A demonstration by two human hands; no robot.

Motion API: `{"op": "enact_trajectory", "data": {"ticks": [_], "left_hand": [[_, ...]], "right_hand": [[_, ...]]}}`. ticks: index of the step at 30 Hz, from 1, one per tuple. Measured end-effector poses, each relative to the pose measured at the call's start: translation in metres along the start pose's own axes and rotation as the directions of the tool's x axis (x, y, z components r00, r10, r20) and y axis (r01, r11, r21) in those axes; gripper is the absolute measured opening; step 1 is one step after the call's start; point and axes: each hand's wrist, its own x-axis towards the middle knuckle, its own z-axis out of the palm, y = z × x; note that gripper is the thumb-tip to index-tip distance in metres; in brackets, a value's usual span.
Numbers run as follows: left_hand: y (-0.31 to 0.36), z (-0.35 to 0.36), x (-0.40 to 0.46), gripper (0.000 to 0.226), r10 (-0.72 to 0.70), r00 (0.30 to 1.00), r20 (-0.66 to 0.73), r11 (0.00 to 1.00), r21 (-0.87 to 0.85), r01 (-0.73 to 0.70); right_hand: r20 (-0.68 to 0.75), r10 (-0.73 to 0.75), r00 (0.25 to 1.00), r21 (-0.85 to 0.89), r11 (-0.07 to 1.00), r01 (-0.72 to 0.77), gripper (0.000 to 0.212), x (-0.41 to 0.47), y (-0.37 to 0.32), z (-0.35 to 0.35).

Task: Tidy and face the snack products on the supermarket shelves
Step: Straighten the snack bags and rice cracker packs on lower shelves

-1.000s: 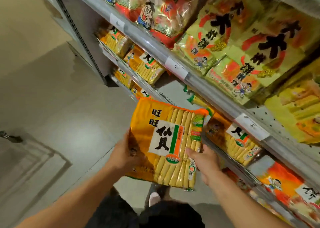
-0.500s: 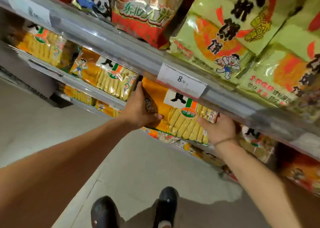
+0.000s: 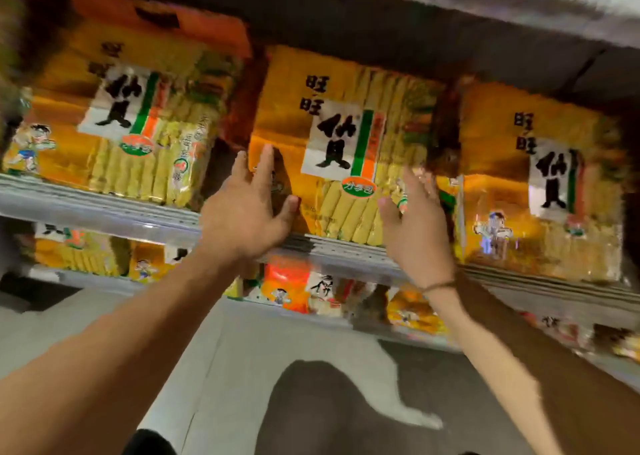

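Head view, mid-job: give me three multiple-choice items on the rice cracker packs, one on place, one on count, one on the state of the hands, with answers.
1. Where does the middle pack stand?
A. on the floor
B. on the shelf, between two like packs
C. in a basket

2. How many orange packs stand label-forward on this shelf row?
A. three
B. one
C. six

3. How are the hands?
A. both fists closed
B. both curled round a pack
C. both open, fingers straight

Answers:
1 B: the left pack and the right pack flank it.
2 A: three labels face out side by side.
3 C: the left hand and right hand spread their fingers at the middle pack's lower edges; contact is blurred.
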Motion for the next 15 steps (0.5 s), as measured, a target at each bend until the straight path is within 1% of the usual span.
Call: {"op": "enact_trajectory", "data": {"ticks": [3,6,8,10,11,12,13,14,15], "left_hand": [[0.002,0.006,-0.004,0.076,0.039,0.994,-0.105,0.997,0.072,-0.031],[0.002,0.011,-0.007,0.062,0.084,0.971,-0.222,0.995,0.064,-0.072],[0.001,0.015,-0.009,0.051,0.132,0.945,-0.300,0.991,0.068,-0.117],[-0.003,0.015,-0.011,0.044,0.186,0.925,-0.330,0.982,0.083,-0.168],[-0.004,0.015,-0.013,0.042,0.231,0.913,-0.336,0.973,0.095,-0.211],[-0.006,0.015,-0.015,0.041,0.283,0.896,-0.343,0.959,0.111,-0.261],[-0.007,0.015,-0.015,0.041,0.332,0.875,-0.351,0.943,0.135,-0.304],[-0.008,0.016,-0.015,0.042,0.370,0.860,-0.352,0.929,0.158,-0.335],[-0.009,0.017,-0.014,0.043,0.392,0.855,-0.341,0.920,0.175,-0.351]], "right_hand": [[-0.010,-0.058,0.998,-0.033,0.998,0.058,0.052,-0.010,0.003,0.000],[-0.111,-0.147,0.983,-0.086,0.987,0.137,0.043,-0.024,0.007,0.008],[-0.229,-0.269,0.935,-0.074,0.963,0.259,0.036,-0.047,0.016,0.020],[-0.299,-0.420,0.857,-0.002,0.898,0.440,0.030,-0.085,0.032,0.037],[-0.277,-0.482,0.832,0.023,0.862,0.507,0.026,-0.107,0.045,0.048],[-0.214,-0.500,0.839,0.048,0.852,0.521,0.024,-0.127,0.060,0.061],[-0.112,-0.452,0.885,0.084,0.883,0.461,0.023,-0.138,0.074,0.071],[0.001,-0.342,0.940,0.114,0.934,0.339,0.027,-0.141,0.083,0.079],[0.104,-0.197,0.975,0.120,0.976,0.184,0.034,-0.135,0.089,0.085]]}}
